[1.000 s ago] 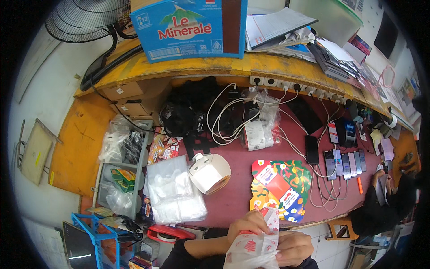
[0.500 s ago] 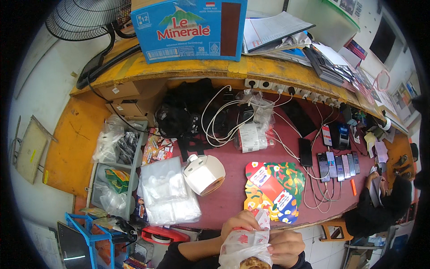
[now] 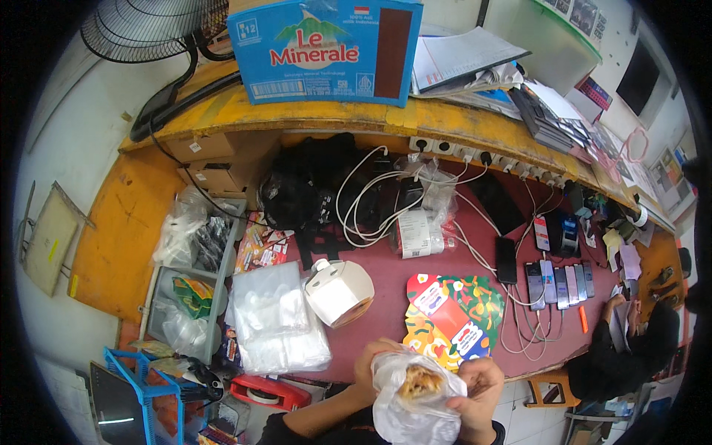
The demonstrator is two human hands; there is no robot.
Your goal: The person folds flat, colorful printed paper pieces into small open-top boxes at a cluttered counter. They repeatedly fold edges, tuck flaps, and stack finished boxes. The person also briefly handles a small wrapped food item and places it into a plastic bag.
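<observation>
A white paper wrapper [image 3: 415, 429] is between my hands at the bottom middle. Its mouth faces up and shows a browned, filled food [image 3: 420, 381], perhaps a wrap; the exact kind is unclear. My left hand [image 3: 373, 365] is closed on the wrapper's left side, its fingertips partly hidden behind the paper. My right hand [image 3: 478, 393] grips the right edge, the thumb pressed on the paper and the fingers curled. Just beyond the hands, colourful printed cards or sleeves [image 3: 475, 304] lie on the dark red table [image 3: 363, 326].
Left of the hands are a stack of clear plastic bags [image 3: 271, 304] and a white paper box [image 3: 339, 289]. A red tape dispenser [image 3: 271, 391] sits at the near edge. Charging phones [image 3: 535, 285] and cables line the right. Another person's dark sleeve [image 3: 641, 337] appears far right.
The wrapped food has turned in my hands, its open end swinging from facing down toward me to facing up. My right hand has shifted slightly outward along the wrapper.
</observation>
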